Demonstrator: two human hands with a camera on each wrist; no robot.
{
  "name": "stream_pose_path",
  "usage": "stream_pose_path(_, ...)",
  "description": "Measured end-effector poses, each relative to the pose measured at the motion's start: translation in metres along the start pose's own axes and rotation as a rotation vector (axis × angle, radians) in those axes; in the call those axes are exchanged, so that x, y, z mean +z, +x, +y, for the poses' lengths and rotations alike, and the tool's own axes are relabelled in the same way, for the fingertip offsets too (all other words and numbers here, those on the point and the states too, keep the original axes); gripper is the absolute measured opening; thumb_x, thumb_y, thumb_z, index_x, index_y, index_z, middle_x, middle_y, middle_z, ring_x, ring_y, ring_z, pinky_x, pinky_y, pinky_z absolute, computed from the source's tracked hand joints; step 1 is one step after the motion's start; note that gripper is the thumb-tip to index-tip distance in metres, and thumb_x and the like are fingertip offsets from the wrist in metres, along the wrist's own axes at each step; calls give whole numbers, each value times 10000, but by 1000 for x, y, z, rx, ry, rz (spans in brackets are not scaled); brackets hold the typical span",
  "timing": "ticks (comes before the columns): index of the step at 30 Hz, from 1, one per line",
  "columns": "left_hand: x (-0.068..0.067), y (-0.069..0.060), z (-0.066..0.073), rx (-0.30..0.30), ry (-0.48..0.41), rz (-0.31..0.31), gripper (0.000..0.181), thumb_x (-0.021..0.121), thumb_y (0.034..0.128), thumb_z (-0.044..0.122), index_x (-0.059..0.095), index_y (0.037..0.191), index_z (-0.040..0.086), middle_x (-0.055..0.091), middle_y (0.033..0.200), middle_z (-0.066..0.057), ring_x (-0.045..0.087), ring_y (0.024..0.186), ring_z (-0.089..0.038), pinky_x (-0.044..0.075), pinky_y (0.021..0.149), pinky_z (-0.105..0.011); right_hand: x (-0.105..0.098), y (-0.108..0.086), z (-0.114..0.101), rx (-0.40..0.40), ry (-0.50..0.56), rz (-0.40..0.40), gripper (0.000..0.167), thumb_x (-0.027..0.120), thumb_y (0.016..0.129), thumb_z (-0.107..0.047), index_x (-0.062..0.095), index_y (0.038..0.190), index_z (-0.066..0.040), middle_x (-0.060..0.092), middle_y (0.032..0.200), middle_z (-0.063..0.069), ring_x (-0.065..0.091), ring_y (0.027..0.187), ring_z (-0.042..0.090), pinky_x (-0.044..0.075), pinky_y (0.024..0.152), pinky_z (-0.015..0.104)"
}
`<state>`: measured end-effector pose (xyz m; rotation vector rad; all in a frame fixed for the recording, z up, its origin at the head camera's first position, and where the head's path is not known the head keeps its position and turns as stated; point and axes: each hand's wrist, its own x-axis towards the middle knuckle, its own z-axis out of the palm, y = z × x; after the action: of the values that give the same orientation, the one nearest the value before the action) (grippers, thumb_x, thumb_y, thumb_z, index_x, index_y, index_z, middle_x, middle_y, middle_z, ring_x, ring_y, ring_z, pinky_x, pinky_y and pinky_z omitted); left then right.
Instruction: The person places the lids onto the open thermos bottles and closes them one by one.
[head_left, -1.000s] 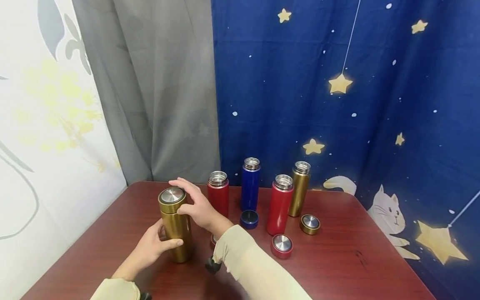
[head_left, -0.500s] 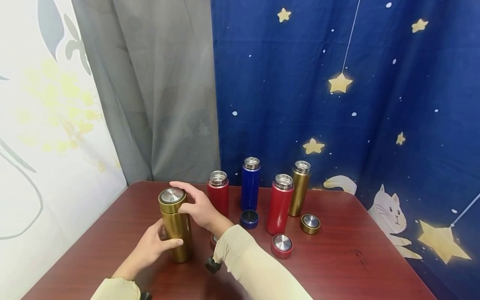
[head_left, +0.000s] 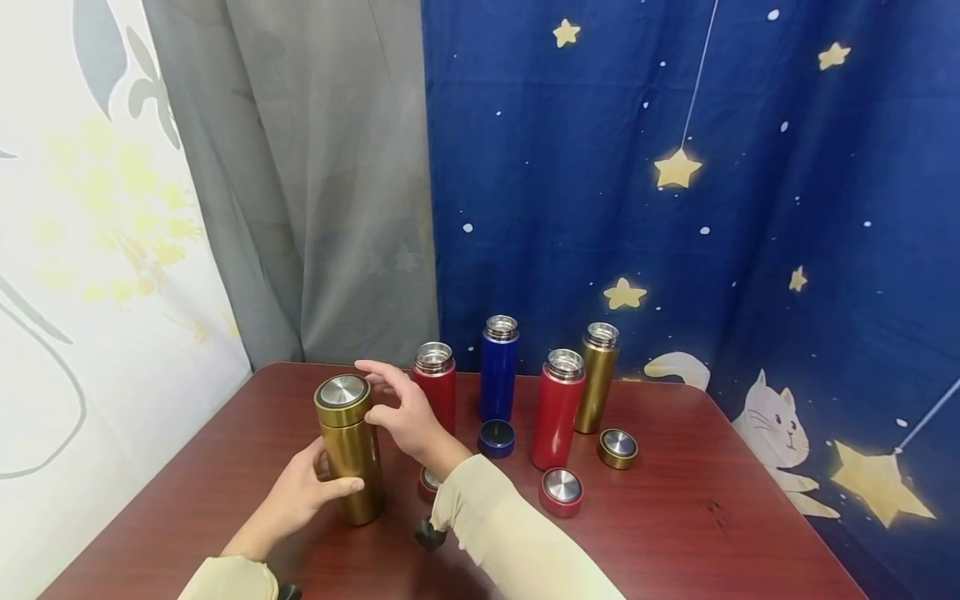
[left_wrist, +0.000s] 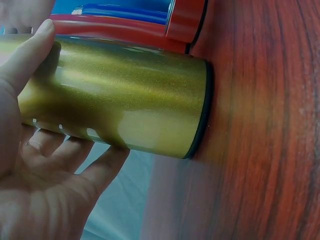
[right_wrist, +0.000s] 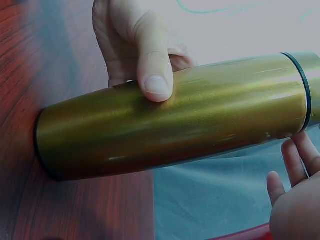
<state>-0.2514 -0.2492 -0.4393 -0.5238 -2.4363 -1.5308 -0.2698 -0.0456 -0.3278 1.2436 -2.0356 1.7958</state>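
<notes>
A gold bottle [head_left: 356,467] stands upright at the table's left, its gold lid [head_left: 342,400] with a silver top seated on it. My left hand [head_left: 298,493] grips the bottle's body around the middle, thumb across the front; the left wrist view shows its fingers [left_wrist: 102,167] along the gold side [left_wrist: 140,95]. At the lid's right side is my right hand [head_left: 408,421], thumb near the lid's lower edge and fingers extended behind. In the right wrist view the right hand [right_wrist: 300,195] has its fingertips close to the seam below the lid; whether they touch is unclear.
Behind and right stand lidless bottles: red [head_left: 437,396], blue [head_left: 498,375], another red [head_left: 558,417] and gold [head_left: 597,383]. Lids lie before them: blue [head_left: 497,438], red [head_left: 561,492], gold [head_left: 618,448], and a red one [head_left: 429,482] partly behind my right arm. Curtains hang behind the table [head_left: 675,533].
My right hand has shifted slightly right, its fingers moving off the top of the gold lid and spreading. My left hand keeps its grip on the bottle, which stays in place.
</notes>
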Motion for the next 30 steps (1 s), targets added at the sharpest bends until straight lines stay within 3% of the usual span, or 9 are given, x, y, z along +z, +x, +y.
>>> stream_pose_path(5,-1,-1,-2,7,-10,10,608,818,778,130,502,1278,-11,669,1066,-144,670,910,-140,543,764,-286,5,1,25,-9,-15,40,583,530,767,-5,538,1349,-19,575,1162,187,568,1053,251,448,983,453)
stream_pose_path(9,-2,-3,-3,12,-7,20,605,820,775,126,506,1272,-15,672,1064,-144,668,911,-134,540,768,-283,6,0,30,-26,-21,40,568,539,778,-31,556,1345,-57,581,1132,139,567,1040,153,456,979,402)
stream_pose_path(16,-2,-4,-1,3,-18,20,605,825,771,127,508,1266,-16,670,1063,-142,669,904,-137,540,765,-283,2,0,31,-45,-26,40,513,544,785,-19,583,1297,-23,606,1112,150,588,1041,242,466,962,386)
stream_pose_path(20,-2,-2,0,-10,-23,10,616,824,773,134,500,1273,-18,668,1062,-146,673,902,-147,542,758,-286,-1,7,31,4,-10,-33,565,541,821,-83,504,1385,-62,565,1279,141,531,1180,233,408,1024,417)
stream_pose_path(24,-3,-2,2,-25,-11,5,636,827,770,147,495,1285,-19,665,1071,-147,674,905,-154,542,753,-286,-1,13,30,89,78,-154,682,496,837,-140,349,1503,-154,442,1465,87,432,1302,149,357,1060,343)
stream_pose_path(30,-3,-1,1,-29,-26,-23,638,822,780,155,485,1293,-22,658,1089,-153,674,916,-163,543,755,-291,3,14,31,125,206,-212,721,460,798,-93,347,1510,-120,440,1465,118,519,1183,91,411,994,269)
